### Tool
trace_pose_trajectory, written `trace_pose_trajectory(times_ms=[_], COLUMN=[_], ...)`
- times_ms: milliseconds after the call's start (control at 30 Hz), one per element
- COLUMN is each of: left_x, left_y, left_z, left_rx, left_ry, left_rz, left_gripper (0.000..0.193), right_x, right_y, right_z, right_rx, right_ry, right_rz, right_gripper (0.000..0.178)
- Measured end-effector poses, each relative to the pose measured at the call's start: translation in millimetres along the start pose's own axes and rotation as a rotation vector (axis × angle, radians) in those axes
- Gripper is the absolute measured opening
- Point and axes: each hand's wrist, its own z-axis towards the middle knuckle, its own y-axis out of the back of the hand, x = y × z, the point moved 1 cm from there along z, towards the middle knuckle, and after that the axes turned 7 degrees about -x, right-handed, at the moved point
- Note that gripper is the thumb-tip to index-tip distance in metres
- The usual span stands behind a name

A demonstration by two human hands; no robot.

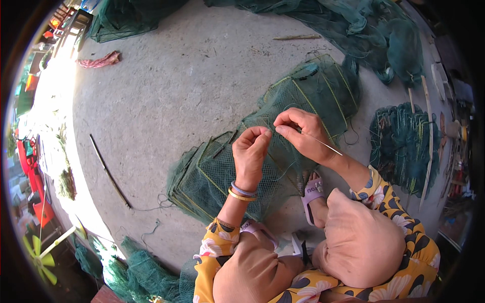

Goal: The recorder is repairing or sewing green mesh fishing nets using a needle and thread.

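A green mesh net trap (pixel 217 174) with yellowish frame bars lies across the floor in front of my feet. Over its middle, my left hand (pixel 250 154) is closed in a pinch at the fingertips; whatever is between them is too fine to make out. Close beside it on the right, my right hand (pixel 305 136) has thumb and forefinger pinched together. A thin white rod (pixel 327 146) passes through its fingers and sticks out toward the wrist. Both hands are just above the mesh, their fingertips a small gap apart.
More green netting (pixel 353 25) is heaped at the far right, with a folded net bundle (pixel 404 146) at the right. A dark stick (pixel 110 171) and a pink cloth (pixel 100 60) lie on the concrete to the left. My slippers (pixel 314 189) stand at the trap's near edge.
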Motion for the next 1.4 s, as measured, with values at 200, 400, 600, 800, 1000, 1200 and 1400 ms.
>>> trace_pose_trajectory(times_ms=[200, 400, 600, 800, 1000, 1200, 1400], left_x=[7, 14, 16, 11, 2, 4, 4], left_y=[-1, -4, -4, -5, -9, -7, -9], left_z=[-2, -4, -7, -16, -19, -21, -37], left_rx=[0.014, 0.014, -0.010, -0.038, 0.072, 0.090, 0.100], left_ry=[-0.121, -0.202, -0.223, -0.200, 0.266, 0.331, 0.022], left_rz=[0.062, 0.194, 0.283, 0.255, -0.109, -0.132, 0.155], left_gripper=[0.010, 0.013, 0.013, 0.017, 0.018, 0.017, 0.020], right_x=[-7, -24, -24, -17, -3, 8, -15], right_y=[0, 0, 2, 5, 8, 13, 24], right_z=[-1, -4, -3, -10, -34, -44, -28], right_rx=[0.075, 0.113, 0.109, 0.094, 0.103, 0.211, 0.202], right_ry=[-0.063, -0.256, -0.229, -0.213, 0.044, 0.158, -0.360], right_rz=[-0.009, 0.168, 0.105, 0.071, -0.046, -0.041, 0.253], right_gripper=[0.010, 0.013, 0.012, 0.008, 0.003, 0.004, 0.019])
